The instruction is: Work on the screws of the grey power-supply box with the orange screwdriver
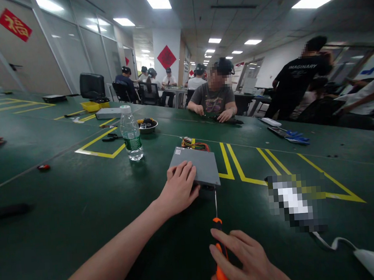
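Observation:
A grey metal computer power supply [203, 162] lies flat on the green table, its bundle of coloured cables [196, 144] at the far side. My left hand [179, 187] grips it at the near left, fingers over the top and thumb at the front edge. In my right hand [241, 255] is a screwdriver [217, 223] with an orange and black handle, held between the fingers. Its thin shaft points away from me and the tip meets the near right of the unit's front side. Whatever the tip touches is too small to make out.
A water bottle [131, 135] stands left of the unit, with a metal bowl [148, 125] of small parts behind it. At right lies a blurred-out white object [290, 199] with a cable. Across the table sits a person [214, 97] handling something dark.

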The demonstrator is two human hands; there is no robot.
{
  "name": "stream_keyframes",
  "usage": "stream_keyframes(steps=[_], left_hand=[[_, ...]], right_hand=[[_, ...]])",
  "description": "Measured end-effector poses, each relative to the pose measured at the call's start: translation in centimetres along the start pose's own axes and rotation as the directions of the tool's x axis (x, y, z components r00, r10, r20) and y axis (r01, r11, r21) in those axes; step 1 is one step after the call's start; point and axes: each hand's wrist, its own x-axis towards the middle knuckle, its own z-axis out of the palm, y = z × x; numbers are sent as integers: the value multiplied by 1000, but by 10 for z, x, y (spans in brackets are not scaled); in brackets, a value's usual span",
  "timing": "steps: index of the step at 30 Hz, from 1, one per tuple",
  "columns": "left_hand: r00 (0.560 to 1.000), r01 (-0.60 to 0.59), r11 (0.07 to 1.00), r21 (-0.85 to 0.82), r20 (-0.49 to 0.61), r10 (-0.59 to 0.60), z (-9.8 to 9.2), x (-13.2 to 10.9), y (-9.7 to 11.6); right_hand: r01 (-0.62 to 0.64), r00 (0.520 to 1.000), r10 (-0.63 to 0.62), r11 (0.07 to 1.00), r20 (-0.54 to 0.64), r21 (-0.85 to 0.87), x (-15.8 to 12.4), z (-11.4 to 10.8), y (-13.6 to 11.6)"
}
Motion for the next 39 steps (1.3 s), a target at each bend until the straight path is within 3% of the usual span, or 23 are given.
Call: stream_keyframes(steps=[4,8,11,15,21,23,27,29,31,32,34,37,39], left_hand=[[999,4,1000,7,-38,-3,0,-3,2],[992,64,998,4,-105,-63,3,-8,9],[973,153,988,-2,-172,-152,7,-14,15],[960,180,983,-27,-212,-182,11,-19,16],[959,152,988,-41,-236,-157,19,-19,11],[959,150,988,-33,-237,-153,21,-18,10],[961,147,989,-24,-235,-149,23,-18,9],[963,142,990,-23,-229,-144,23,-18,10],[963,143,989,-24,-226,-144,22,-18,10],[963,145,989,-24,-226,-147,22,-18,10],[962,148,989,-27,-227,-150,21,-18,10],[960,140,990,-32,-240,-144,22,-17,10],[959,134,991,-31,-247,-137,22,-17,10]], right_hand=[[15,998,-14,1000,-54,22,-2,11,-5],[-62,997,61,998,52,20,8,10,-12],[-36,995,37,999,95,-3,11,6,-12],[14,999,-14,1000,37,12,3,8,-9],[-31,999,32,999,-22,31,-2,12,-13],[0,1000,0,1000,-4,-6,-1,8,-15],[200,977,-204,977,-56,-74,-4,-5,-9],[88,988,-109,979,-106,-184,-8,-7,2],[-210,977,187,934,-103,-288,-11,-6,14],[-269,963,260,914,-68,-303,-13,-4,18],[-180,981,194,946,27,-269,-14,-1,23],[-199,977,178,956,-114,-215,-12,-1,18],[-48,996,37,991,-81,-128,-9,-2,8]])
